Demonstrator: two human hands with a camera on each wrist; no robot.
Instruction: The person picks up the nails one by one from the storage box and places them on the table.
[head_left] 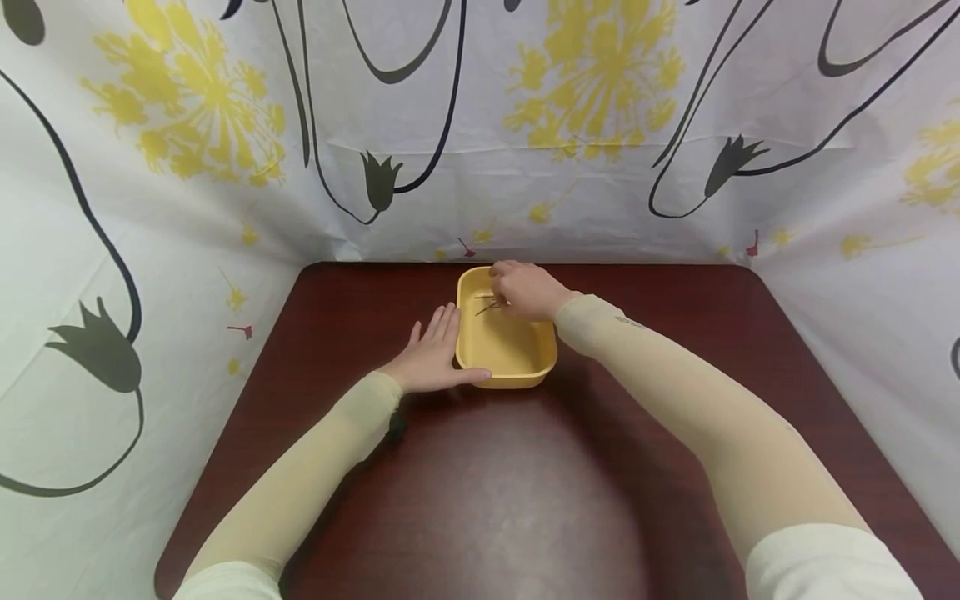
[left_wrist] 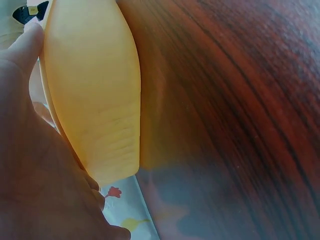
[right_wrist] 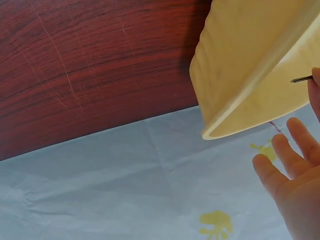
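A yellow plastic tray (head_left: 506,354) stands on the table, with a few thin dark nails (head_left: 486,307) in its far part. Against the tray's left side rests my left hand (head_left: 427,354), fingers straight and thumb on the near rim. The left wrist view shows that hand along the tray's outer wall (left_wrist: 95,95). My right hand (head_left: 528,292) is over the far right of the tray. In the right wrist view it pinches a thin pointed metal nail (right_wrist: 301,79), while its other fingers (right_wrist: 290,155) are spread. Most of the nail's length is hidden.
The dark red wooden table (head_left: 480,492) extends around the tray on all sides. A white cloth (head_left: 480,200) with yellow and grey flower prints hangs behind and beside the table, near its far edge.
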